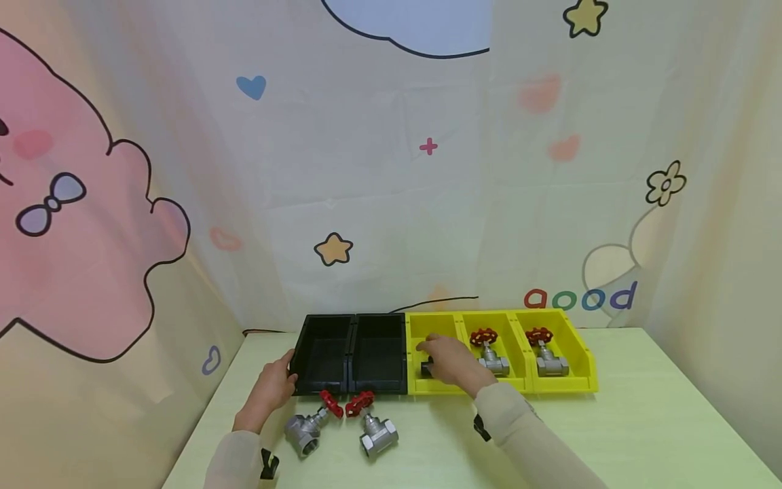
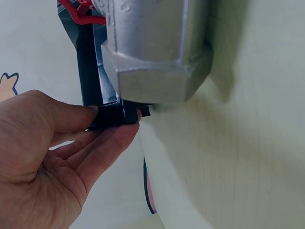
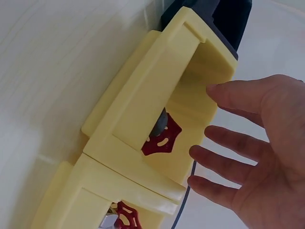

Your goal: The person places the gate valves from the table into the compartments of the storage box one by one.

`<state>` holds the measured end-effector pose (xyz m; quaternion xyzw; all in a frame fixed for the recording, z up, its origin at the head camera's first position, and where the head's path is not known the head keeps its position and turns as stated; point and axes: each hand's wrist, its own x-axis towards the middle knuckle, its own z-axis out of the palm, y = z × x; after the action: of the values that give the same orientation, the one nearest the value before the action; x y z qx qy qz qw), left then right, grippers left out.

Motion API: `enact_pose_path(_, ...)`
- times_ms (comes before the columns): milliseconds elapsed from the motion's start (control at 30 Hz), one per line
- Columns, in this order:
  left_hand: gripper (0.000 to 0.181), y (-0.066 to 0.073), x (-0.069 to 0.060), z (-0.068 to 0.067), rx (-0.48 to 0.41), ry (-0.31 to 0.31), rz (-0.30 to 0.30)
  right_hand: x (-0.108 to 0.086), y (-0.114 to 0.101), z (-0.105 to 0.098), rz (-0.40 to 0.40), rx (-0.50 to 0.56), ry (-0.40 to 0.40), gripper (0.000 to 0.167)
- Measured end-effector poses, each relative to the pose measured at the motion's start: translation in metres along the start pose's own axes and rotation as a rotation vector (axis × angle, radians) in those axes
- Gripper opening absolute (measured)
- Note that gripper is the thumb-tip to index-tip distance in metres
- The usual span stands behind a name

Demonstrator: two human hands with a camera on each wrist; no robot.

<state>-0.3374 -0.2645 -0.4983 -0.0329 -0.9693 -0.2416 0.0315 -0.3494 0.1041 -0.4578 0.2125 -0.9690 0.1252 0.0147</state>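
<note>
My left hand (image 1: 271, 386) is at the left end of the black bins (image 1: 377, 388). In the left wrist view its thumb and fingers pinch the edge of a black bin (image 2: 112, 114). My right hand (image 3: 257, 148) is over the leftmost yellow bin (image 3: 143, 90), fingers apart and holding nothing. In that bin lies a valve with a red handwheel (image 3: 164, 138) and a dark end (image 1: 425, 368), partly hidden by the hand in the head view. Two silver valves, one left (image 1: 304, 432) and one right (image 1: 379, 436), both with red handwheels, lie on the table before the black bins.
The middle yellow bin holds a silver valve (image 1: 493, 363) with a red handwheel. Another valve (image 1: 552, 365) sits in the right yellow bin. The bins stand in a row at the back of the pale table (image 1: 660, 414), before a printed curtain (image 1: 379, 190).
</note>
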Motion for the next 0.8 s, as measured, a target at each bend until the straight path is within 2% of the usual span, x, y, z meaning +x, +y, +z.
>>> enact_pose_path(167,0.061,-0.001,0.000,0.000,-0.008,-0.006,-0.001,-0.006,-0.001,-0.007,-0.053,-0.062,0.062,0.036)
enact_pose_path(300,0.061,-0.001,0.000,0.000,0.000,-0.005,0.000,-0.013,-0.001,-0.013,-0.062,-0.109,0.102,0.043)
enact_pose_path(467,0.062,-0.001,-0.001,-0.001,-0.010,-0.010,-0.002,-0.023,0.000,-0.021,-0.051,-0.103,0.149,0.051)
enact_pose_path(800,0.062,-0.001,0.000,0.000,-0.011,-0.003,0.010,-0.037,0.011,-0.033,-0.056,-0.116,0.211,0.053)
